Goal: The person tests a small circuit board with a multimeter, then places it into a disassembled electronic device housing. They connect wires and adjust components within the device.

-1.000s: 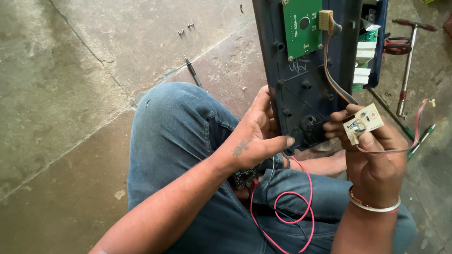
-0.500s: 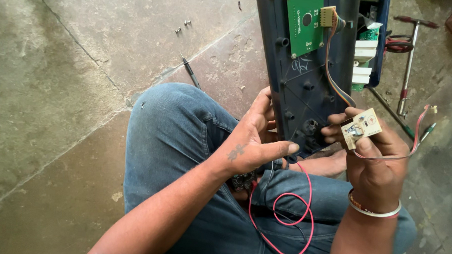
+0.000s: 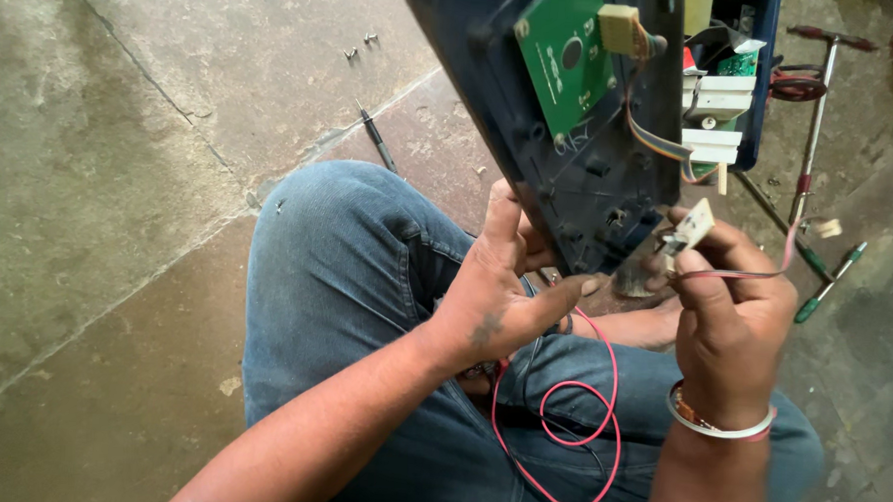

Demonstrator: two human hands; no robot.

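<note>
Small cream-coloured circuit piece (image 3: 693, 226) pinched between thumb and fingertips of the right hand (image 3: 726, 310), held just beside the lower edge of the dark blue plastic housing (image 3: 578, 176), above the lap. Thin red wire (image 3: 738, 275) trailing from that piece across the right hand's knuckles. Right fingers clamped together on the piece; pale bangle (image 3: 718, 424) around the wrist.

Left hand (image 3: 499, 297) cupped under the bottom edge of the housing, thumb up along its left side, fingers loosely curled and touching the shell, propping it rather than gripping tight. Housing tilted, open face toward the camera, with a green rectangular circuit board (image 3: 567, 62) screwed inside and a multicoloured ribbon cable (image 3: 658, 140) running down from a tan connector (image 3: 621, 27).

Looped red wire (image 3: 584, 424) hanging over the blue denim jeans (image 3: 347, 267) between the two forearms.

Farther out, on the grey concrete floor (image 3: 123, 170): thin dark screwdriver (image 3: 376, 140) near the knee, loose small screws (image 3: 360, 45) well beyond it, green-handled screwdrivers (image 3: 831, 284) to the right, long metal T-handled tool (image 3: 818, 106) beside the housing.
</note>
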